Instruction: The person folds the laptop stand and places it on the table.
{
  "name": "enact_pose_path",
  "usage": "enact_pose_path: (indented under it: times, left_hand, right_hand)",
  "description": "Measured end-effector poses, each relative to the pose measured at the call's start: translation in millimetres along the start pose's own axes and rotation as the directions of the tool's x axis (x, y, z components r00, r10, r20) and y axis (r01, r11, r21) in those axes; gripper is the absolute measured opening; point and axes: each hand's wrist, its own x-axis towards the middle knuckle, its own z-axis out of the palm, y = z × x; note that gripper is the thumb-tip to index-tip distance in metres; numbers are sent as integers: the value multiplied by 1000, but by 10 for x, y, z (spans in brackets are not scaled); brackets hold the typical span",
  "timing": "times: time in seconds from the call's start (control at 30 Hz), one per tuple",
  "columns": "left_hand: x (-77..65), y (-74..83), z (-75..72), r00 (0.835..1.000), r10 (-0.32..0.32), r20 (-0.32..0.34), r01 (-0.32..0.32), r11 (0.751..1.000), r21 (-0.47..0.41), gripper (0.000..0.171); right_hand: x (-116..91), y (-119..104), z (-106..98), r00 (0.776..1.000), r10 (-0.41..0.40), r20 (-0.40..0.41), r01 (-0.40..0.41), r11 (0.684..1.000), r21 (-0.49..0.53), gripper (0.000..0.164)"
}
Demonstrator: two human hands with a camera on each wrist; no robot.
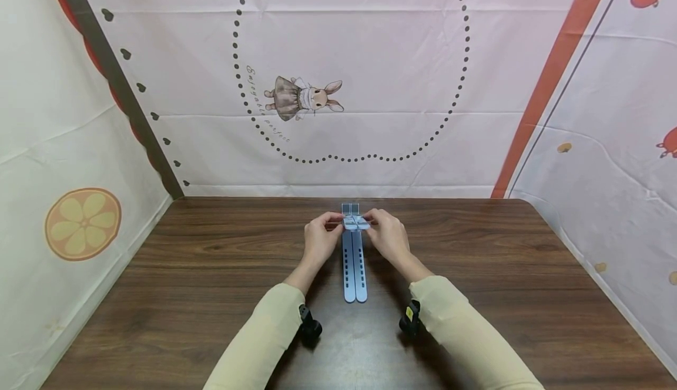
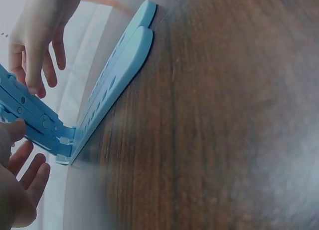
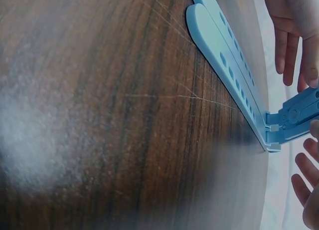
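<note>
A light blue folding laptop stand (image 1: 354, 266) is set on the table, its two slotted legs lying flat side by side with rounded ends toward me. From the far-end hinge, the upper arms (image 2: 35, 115) rise at an angle. My left hand (image 1: 321, 238) pinches the left side of this raised part between thumb and finger, other fingers loose. On the opposite side my right hand (image 1: 388, 237) pinches it likewise. In the right wrist view, the hinged joint (image 3: 273, 132) shows between both hands. The fingertips' exact contact is partly hidden.
Dark brown wood-grain table (image 1: 211, 261) lies beneath. Behind it hangs a pale printed cloth (image 1: 370, 55), with more cloth on both sides. Small black cameras are strapped to both wrists, close above the table.
</note>
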Motion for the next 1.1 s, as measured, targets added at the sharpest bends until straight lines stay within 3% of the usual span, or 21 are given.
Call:
enact_pose_path:
  times: [0.23,0.5,0.77,1.1]
  left_hand:
    - [6,-1,-4,1000,-5,5,5,1000,3,18]
    - [5,-1,-20,1000,-8,30,8,1000,3,20]
    - [-13,12,-55,997,-21,75,15,997,79,21]
    - [-30,40,-93,993,65,97,-79,985,153,21]
  right_hand:
    - [13,-8,-7,1000,2,7,-2,1000,13,17]
    - [8,-17,-25,997,45,70,-47,999,26,21]
    - [-13,-12,-72,994,15,111,-13,1000,-14,23]
    - [-20,-16,-132,990,-40,136,47,998,-52,26]
